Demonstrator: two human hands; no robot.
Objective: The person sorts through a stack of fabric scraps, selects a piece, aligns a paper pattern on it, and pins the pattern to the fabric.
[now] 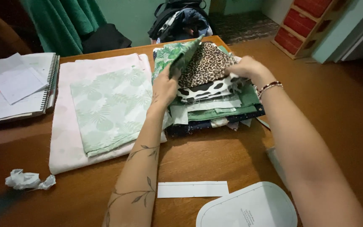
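Two fabrics lie flat on the table (232,159): a pink cloth (66,138) with a pale leaf print (110,109) on it. Beside them sits a fabric stack (215,105). The left hand (164,86) pinches up a green leaf piece (177,54); the right hand (246,69) grips the leopard piece (206,63) on top.

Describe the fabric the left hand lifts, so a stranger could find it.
On the wooden table, look at the fabric stack at the far edge. The left hand raises its top piece, the leaf-print cloth. It alone is green with leaves; the leopard print lies beneath.
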